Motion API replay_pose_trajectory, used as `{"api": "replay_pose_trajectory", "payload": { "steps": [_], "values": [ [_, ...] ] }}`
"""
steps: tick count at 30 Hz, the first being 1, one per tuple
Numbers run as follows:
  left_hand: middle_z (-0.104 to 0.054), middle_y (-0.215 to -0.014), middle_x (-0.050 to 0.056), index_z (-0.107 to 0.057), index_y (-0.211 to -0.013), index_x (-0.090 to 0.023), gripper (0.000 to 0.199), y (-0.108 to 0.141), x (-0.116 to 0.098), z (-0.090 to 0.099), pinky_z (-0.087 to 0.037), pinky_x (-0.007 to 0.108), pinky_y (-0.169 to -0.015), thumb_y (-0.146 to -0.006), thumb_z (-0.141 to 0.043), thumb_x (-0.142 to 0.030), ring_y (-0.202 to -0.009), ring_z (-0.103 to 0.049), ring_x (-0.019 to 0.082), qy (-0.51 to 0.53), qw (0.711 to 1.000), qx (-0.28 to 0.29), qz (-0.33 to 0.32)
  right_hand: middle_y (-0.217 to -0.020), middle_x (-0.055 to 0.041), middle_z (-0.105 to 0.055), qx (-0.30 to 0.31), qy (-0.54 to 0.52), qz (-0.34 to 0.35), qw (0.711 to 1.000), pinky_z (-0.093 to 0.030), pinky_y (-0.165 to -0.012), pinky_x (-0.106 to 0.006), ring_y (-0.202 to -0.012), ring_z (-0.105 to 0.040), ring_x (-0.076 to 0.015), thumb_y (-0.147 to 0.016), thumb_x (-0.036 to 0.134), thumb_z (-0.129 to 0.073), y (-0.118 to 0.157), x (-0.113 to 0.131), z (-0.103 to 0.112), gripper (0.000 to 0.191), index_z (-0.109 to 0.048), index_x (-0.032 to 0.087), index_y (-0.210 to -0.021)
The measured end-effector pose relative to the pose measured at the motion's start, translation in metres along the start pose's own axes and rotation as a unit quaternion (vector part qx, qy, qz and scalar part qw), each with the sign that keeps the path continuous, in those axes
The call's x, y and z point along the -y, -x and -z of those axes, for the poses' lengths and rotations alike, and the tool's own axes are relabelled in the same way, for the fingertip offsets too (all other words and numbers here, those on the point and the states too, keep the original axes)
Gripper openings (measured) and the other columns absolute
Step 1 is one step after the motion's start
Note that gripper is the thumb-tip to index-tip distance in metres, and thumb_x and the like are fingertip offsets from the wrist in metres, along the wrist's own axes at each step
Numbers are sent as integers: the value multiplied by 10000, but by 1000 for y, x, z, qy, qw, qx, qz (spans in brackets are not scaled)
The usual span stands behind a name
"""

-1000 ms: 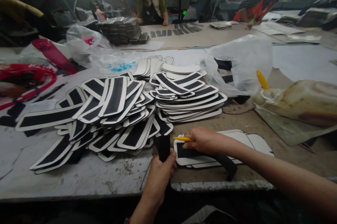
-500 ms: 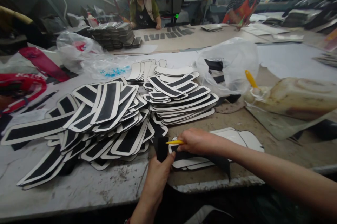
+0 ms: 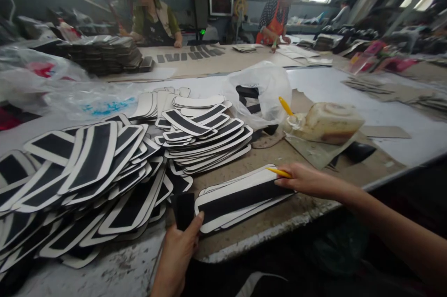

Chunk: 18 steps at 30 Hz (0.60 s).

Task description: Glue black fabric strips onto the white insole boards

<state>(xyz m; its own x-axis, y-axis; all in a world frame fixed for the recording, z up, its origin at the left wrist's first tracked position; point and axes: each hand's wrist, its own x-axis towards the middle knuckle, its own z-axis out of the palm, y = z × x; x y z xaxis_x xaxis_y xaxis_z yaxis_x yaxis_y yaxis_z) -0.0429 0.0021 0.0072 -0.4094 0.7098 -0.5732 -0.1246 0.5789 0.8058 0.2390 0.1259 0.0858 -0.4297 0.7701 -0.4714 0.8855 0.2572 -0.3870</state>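
In front of me lies a short stack of white curved panels (image 3: 240, 178). A black strip (image 3: 240, 200) runs along the top panel. My right hand (image 3: 302, 179) is closed around a yellow pointed tool (image 3: 279, 172), its fingers at the strip's right end. At the stack's left end, my left hand (image 3: 179, 246) has a dark black piece (image 3: 184, 211) between thumb and fingers, its thumb tip by the panel's corner. The fingers of that hand are partly hidden.
Heaps of white panels with black strips (image 3: 94, 157) lie left, beside a neater pile (image 3: 213, 143). Behind stand a plastic bag (image 3: 275, 87) with black pieces and a stained container (image 3: 331, 120) with a yellow handle (image 3: 286, 106). Two people work across the table.
My right hand has moved right along the top panel, from near my left hand to the far end, and the black strip now lies flat along it. The view has turned right.
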Motion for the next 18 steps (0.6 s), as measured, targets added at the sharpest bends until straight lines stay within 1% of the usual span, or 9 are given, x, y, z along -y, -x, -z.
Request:
{"api": "replay_pose_trajectory", "payload": {
  "steps": [3,5,7,10,13,18],
  "values": [
    [-380,-388,-80,-446,-584,-194,477,2,-1,-1,-217,212,-399,-549,-716,-586,-382,-318,73,-27,1000,2,-6,-875,-82,-676,-31,52,-50,997,-397,-679,-262,-819,-620,-215,-859,384,-463,-3,2,-9,263,-617,171,-855],
    [-378,-393,-76,-430,-553,-199,484,3,-2,-1,-223,218,-403,-546,-715,-589,-387,-315,73,-39,999,7,-12,-919,-102,-685,-51,106,-88,989,-404,-711,-290,-880,-628,-248,-860,418,-465,-6,7,-12,293,-626,175,-895],
    [-379,-390,-72,-415,-527,-202,493,4,-2,-2,-222,222,-403,-537,-718,-591,-383,-316,74,-45,999,4,-19,-948,-118,-689,-61,135,-109,983,-410,-733,-310,-928,-626,-270,-859,421,-475,-7,11,-12,298,-634,178,-927],
    [-386,-383,-72,-419,-530,-199,502,5,-4,-4,-208,220,-397,-518,-730,-592,-365,-319,72,-43,999,-8,-17,-977,-135,-690,-63,135,-115,982,-416,-771,-322,-986,-614,-280,-853,415,-501,-10,14,-11,297,-644,174,-951],
    [-390,-370,-70,-432,-538,-196,495,6,-7,-5,-203,225,-394,-514,-743,-580,-363,-325,79,-48,999,-15,-8,-1018,-155,-685,-61,132,-119,982,-418,-806,-335,-1027,-599,-290,-848,448,-515,-13,11,-10,338,-650,166,-979],
    [-408,-369,-53,-438,-518,-192,496,5,-8,-4,-217,236,-399,-531,-729,-593,-361,-342,91,-77,997,-14,-3,-1018,-158,-688,-52,129,-123,983,-425,-815,-336,-1019,-608,-290,-842,474,-521,-20,6,-10,375,-654,164,-1005]
  ]
}}
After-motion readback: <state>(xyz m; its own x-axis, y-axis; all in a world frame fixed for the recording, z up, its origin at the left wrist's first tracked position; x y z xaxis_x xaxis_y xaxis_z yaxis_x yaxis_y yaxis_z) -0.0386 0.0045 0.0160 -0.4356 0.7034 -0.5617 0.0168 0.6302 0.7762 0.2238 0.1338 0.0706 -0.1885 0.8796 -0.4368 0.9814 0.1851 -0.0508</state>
